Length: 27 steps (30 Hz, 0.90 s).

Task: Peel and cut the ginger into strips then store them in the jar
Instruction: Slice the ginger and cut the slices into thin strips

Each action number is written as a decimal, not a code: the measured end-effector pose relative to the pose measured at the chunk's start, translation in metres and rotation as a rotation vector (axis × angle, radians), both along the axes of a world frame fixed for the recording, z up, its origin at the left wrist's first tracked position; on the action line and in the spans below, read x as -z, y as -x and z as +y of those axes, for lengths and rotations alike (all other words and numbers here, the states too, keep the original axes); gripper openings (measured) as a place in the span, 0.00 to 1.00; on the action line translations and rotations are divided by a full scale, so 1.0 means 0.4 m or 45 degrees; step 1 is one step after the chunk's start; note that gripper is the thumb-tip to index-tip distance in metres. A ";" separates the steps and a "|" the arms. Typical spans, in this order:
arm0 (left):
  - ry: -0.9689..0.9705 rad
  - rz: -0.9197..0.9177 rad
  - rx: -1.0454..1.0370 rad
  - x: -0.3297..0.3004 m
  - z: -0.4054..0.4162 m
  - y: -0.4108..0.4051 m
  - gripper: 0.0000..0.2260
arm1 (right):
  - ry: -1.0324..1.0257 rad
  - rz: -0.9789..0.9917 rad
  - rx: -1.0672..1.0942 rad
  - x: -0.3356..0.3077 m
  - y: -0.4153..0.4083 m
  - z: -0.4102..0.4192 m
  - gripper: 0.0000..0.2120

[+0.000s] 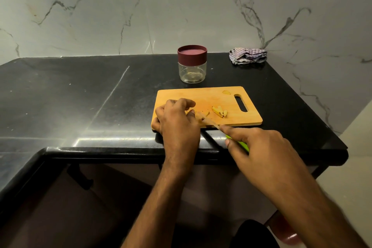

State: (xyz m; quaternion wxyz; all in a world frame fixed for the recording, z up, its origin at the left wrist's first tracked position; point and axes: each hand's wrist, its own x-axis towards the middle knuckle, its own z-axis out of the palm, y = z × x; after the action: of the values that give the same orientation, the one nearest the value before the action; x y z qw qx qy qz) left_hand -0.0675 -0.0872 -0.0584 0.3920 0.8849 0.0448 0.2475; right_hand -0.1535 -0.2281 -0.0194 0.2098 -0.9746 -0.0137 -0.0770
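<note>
A wooden cutting board (pixel 217 96) lies on the black counter near its front edge. My left hand (pixel 177 121) rests on the board's left part, fingers curled over a piece of ginger (pixel 190 111) that is mostly hidden. My right hand (pixel 259 147) grips a green-handled knife (pixel 209 122); its blade angles up-left onto the board beside my left fingers. Several cut ginger strips (pixel 219 111) lie in the board's middle, and one small slice (pixel 226 92) sits near the far edge. The clear jar (pixel 192 71) with its maroon lid (pixel 192 52) on stands behind the board.
A crumpled striped cloth (pixel 248 55) lies at the counter's back right by the marble wall. The black counter (pixel 80 96) stretches to the left. Its right edge drops off just past the board.
</note>
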 end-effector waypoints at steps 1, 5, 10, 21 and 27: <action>0.016 -0.012 0.006 0.000 0.000 0.000 0.10 | -0.016 -0.028 0.004 0.000 0.000 0.000 0.18; 0.078 -0.005 0.023 0.004 -0.004 0.000 0.09 | -0.066 -0.077 0.039 0.001 -0.003 -0.001 0.19; 0.085 0.014 0.029 0.005 -0.005 -0.003 0.14 | -0.029 -0.047 0.083 -0.001 0.008 -0.010 0.18; 0.102 0.011 0.013 -0.009 -0.003 0.004 0.11 | -0.076 0.014 -0.041 0.004 -0.026 0.032 0.17; 0.216 -0.121 -0.028 0.000 0.012 -0.001 0.11 | -0.149 -0.069 -0.052 0.022 -0.049 0.041 0.18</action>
State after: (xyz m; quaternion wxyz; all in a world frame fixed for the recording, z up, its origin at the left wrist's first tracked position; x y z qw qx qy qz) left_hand -0.0672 -0.0822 -0.0584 0.4643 0.8353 0.0568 0.2888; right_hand -0.1337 -0.2119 -0.0284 0.2673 -0.9578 -0.0347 -0.0999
